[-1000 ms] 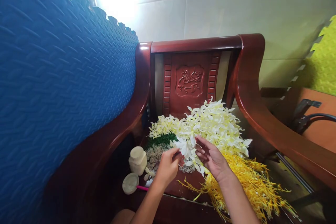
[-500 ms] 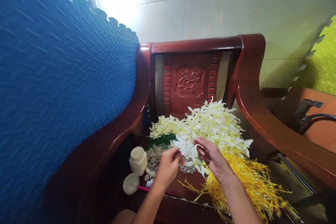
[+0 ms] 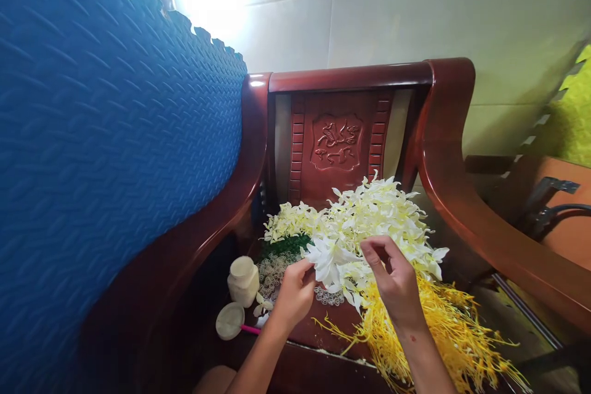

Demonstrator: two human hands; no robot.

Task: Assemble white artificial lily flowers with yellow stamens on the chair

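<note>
A white artificial flower point(image 3: 329, 263) is held by its petals between the thumb and fingers of my left hand point(image 3: 295, 294). Its narrow end points right. My right hand point(image 3: 394, 277) is at that end with thumb and forefinger pinched together; whatever they pinch is too small to make out. Behind both hands lies a big heap of white and pale yellow flowers point(image 3: 388, 212). Yellow stamen-like strands point(image 3: 443, 320) are piled under and beside my right forearm. Close to my left hand are small whitish ring-shaped pieces point(image 3: 273, 274) and dark green pieces point(image 3: 289, 246).
A white jar point(image 3: 243, 282) stands at the left of the seat, with a round lid point(image 3: 229, 321) and a pink stick point(image 3: 250, 329) before it. The wooden chair's arms point(image 3: 203, 240) rise on both sides. A blue foam mat point(image 3: 120, 154) stands at left.
My right hand has turned and moved slightly right, away from the petals to the flower's narrow end. The flower has tilted so its narrow end points right; my left hand still holds it.
</note>
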